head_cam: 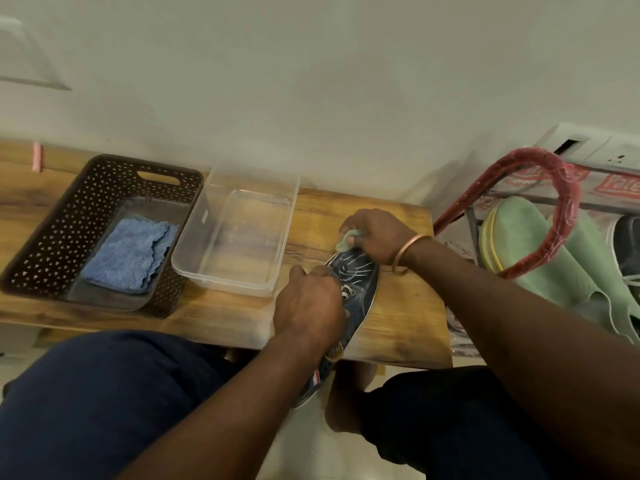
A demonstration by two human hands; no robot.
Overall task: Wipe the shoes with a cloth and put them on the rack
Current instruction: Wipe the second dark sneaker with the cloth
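Denim shoe (360, 285) rests on wooden bench (398, 323) against pale wall (311, 81).

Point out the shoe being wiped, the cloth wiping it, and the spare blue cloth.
denim shoe (362, 285): head view, upper beside the laces.
green cloth (347, 241): head view, bunched part showing at the shoe's toe.
blue cloth (130, 254): head view, middle of its folded top layer.

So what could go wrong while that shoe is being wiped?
The shoe sticks out past the near edge of the table, so it might drop to the floor if the left hand gripping it loosens. The tub stands close beside that hand; a hard wiping stroke could shove it. The cloth is bunched small in the right hand and may slip out.
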